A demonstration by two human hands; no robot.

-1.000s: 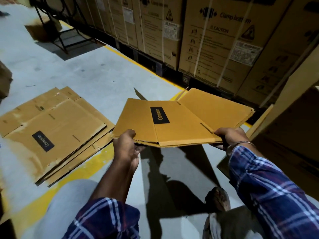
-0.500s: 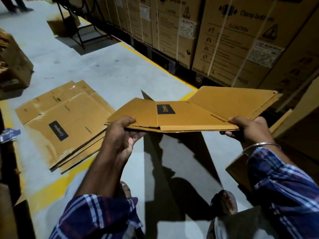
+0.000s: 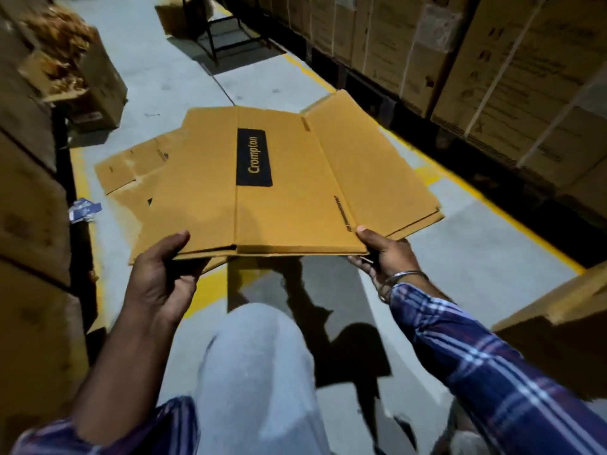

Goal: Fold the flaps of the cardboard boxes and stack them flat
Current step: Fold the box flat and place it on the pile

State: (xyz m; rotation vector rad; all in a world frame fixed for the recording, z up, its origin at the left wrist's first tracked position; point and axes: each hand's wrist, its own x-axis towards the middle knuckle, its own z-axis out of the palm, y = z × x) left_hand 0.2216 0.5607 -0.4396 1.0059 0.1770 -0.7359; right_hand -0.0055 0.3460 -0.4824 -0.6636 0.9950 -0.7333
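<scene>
Grey concrete floor [image 3: 262, 83]; left hand [image 3: 161, 280] and right hand [image 3: 387, 254] pinch near corners of flattened corrugated Crompton box [image 3: 295, 192], thumbs on top.

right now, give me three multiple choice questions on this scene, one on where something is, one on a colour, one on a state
1. Where is the pile of flat boxes?
A. on the floor, beyond and partly under the held box
B. on a shelf
C. on the person's lap

2. What colour is the label on the held box?
A. white
B. black with gold lettering
C. red

3. How is the held box being held?
A. by one hand only
B. resting on the floor, untouched
C. by both hands at its near edge, flattened

Answers: 1 A, the pile lies on the grey floor past the box's left edge. 2 B, the dark patch reads Crompton in gold. 3 C, the left hand and right hand each grip a near corner.
</scene>
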